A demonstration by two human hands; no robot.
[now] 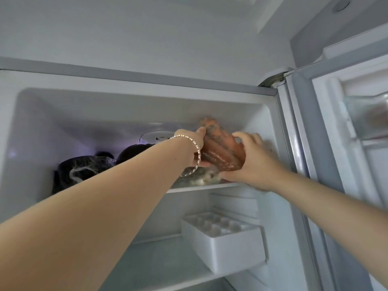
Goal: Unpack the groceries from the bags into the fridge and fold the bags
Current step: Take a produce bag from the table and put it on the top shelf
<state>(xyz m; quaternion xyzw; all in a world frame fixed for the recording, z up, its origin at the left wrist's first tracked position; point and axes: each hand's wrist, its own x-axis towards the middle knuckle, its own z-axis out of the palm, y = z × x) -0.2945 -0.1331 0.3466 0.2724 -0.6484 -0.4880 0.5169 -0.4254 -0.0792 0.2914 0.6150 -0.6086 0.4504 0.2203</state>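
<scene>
Loading top shelf (201, 187), right end.
Both hands clamped on orange-brown packet (222, 152): left hand (194, 143) at its left side, right hand (249, 160) cupping right and underside, probably to steady it over pale wrapped item (204, 176) already lying there. Dark bags (84, 169) at shelf's left. White interior; empty egg tray (222, 238) on shelf below.

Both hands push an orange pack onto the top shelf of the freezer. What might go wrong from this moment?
1. The orange pack is held by the left hand and right hand above a clear bag, not flat on the shelf; once released it may slide off the front.
2. A fall would likely hit the ice tray below.
3. Dark bags fill the left side, so room is tight.
</scene>
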